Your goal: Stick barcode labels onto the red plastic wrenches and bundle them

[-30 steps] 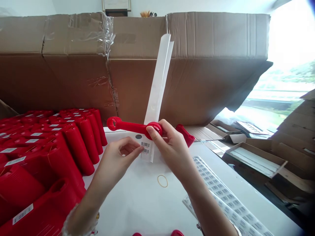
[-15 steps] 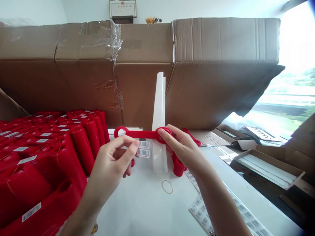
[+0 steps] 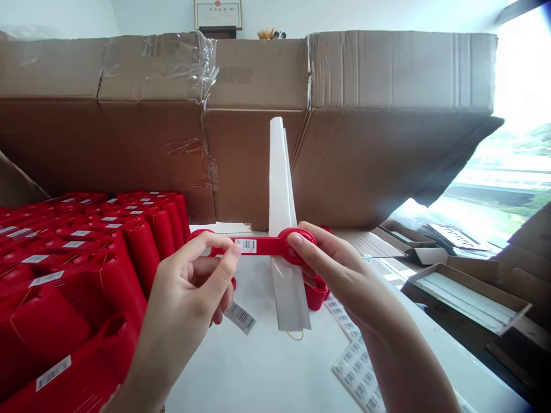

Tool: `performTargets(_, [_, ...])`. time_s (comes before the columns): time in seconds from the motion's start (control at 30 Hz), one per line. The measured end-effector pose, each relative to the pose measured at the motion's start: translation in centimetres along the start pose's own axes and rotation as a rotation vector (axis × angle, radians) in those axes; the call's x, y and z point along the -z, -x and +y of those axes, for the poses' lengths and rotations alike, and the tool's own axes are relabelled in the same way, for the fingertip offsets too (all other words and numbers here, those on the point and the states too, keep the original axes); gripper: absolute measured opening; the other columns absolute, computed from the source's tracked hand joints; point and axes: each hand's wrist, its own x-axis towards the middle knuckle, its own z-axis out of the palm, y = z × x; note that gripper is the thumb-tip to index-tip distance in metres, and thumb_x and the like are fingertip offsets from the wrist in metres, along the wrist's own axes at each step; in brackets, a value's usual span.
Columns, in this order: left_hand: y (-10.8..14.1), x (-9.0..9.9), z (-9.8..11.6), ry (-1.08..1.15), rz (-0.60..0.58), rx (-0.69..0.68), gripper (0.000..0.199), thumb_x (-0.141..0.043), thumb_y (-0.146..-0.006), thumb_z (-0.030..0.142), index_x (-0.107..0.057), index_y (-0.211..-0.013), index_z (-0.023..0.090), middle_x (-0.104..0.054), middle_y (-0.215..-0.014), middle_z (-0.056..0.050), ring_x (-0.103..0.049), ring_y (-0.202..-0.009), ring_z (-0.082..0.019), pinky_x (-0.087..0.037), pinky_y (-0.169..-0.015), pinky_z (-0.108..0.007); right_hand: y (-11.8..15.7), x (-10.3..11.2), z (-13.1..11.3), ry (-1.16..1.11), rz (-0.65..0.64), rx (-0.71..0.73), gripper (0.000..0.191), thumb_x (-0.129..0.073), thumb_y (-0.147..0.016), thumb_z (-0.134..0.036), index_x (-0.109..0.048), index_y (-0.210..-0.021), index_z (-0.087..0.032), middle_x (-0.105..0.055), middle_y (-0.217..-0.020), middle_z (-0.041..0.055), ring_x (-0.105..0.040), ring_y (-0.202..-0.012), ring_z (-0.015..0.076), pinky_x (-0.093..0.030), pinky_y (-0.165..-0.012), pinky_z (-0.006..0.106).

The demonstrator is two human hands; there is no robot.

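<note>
My right hand [image 3: 331, 252] pinches the round end of a flat red plastic piece [image 3: 269, 246] that has a ring at each end. At its band, my left hand [image 3: 202, 281] holds a small white barcode sticker [image 3: 247, 246] between thumb and forefinger, the sticker lying against the red surface. A second barcode sticker [image 3: 241, 317] sticks out below the left fingers. Behind the red piece runs a long glossy white strip [image 3: 282, 183], seemingly held by the right fingers, though its grip point is hidden.
Stacks of red pieces with barcode stickers [image 3: 103, 275] fill the left side. Sticker sheets [image 3: 359, 373] lie at the right front, and a rubber band [image 3: 296, 335] shows below the strip. Cardboard [image 3: 258, 160] walls off the back. An open box [image 3: 469, 295] stands at right.
One barcode sticker now lies over the red band instead of below it, and the other has swung lower. The white strip's lower end has come down and forward over the rubber band.
</note>
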Motion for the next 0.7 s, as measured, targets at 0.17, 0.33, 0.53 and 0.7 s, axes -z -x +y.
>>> performTargets(0.17, [0.1, 0.3, -0.3, -0.027, -0.085, -0.022, 0.022, -0.068, -0.092, 0.041, -0.066, -0.077, 0.024, -0.046, -0.043, 0.008, -0.04, -0.041, -0.006, -0.036, -0.04, -0.012, 0.5, -0.1, -0.3, 0.009, -0.003, 0.001, 0.048, -0.058, -0.094, -0.067, -0.055, -0.081, -0.021, -0.052, -0.071, -0.0014, -0.045, -0.061, 0.0119, -0.028, -0.051, 0.027])
performTargets(0.33, [-0.1, 0.7, -0.9, -0.021, -0.11, -0.054, 0.026, -0.067, -0.092, 0.049, -0.066, -0.08, 0.026, -0.046, -0.045, 0.008, -0.041, -0.041, -0.006, -0.037, -0.039, -0.011, 0.9, -0.3, -0.4, 0.008, 0.01, 0.019, 0.047, -0.058, -0.095, -0.066, -0.055, -0.08, -0.021, -0.049, -0.069, -0.0023, -0.042, -0.06, 0.0116, -0.027, -0.051, 0.027])
performTargets(0.53, [-0.2, 0.7, -1.2, -0.022, -0.071, -0.132, 0.028, -0.068, -0.091, 0.049, -0.065, -0.077, 0.025, -0.045, -0.044, 0.008, -0.041, -0.039, -0.005, -0.035, -0.036, -0.009, 1.0, -0.4, -0.7, -0.004, 0.024, 0.024, 0.047, -0.058, -0.096, -0.064, -0.054, -0.079, -0.021, -0.048, -0.069, -0.0024, -0.042, -0.06, 0.0114, -0.027, -0.051, 0.027])
performTargets(0.7, [0.4, 0.2, -0.9, -0.018, -0.021, -0.13, 0.028, -0.07, -0.089, 0.048, -0.066, -0.076, 0.024, -0.044, -0.046, 0.008, -0.04, -0.04, -0.005, -0.034, -0.037, -0.009, 1.1, -0.7, -0.9, -0.021, 0.03, 0.024, 0.048, -0.057, -0.095, -0.066, -0.052, -0.077, -0.021, -0.046, -0.067, -0.003, -0.041, -0.058, 0.011, -0.026, -0.05, 0.027])
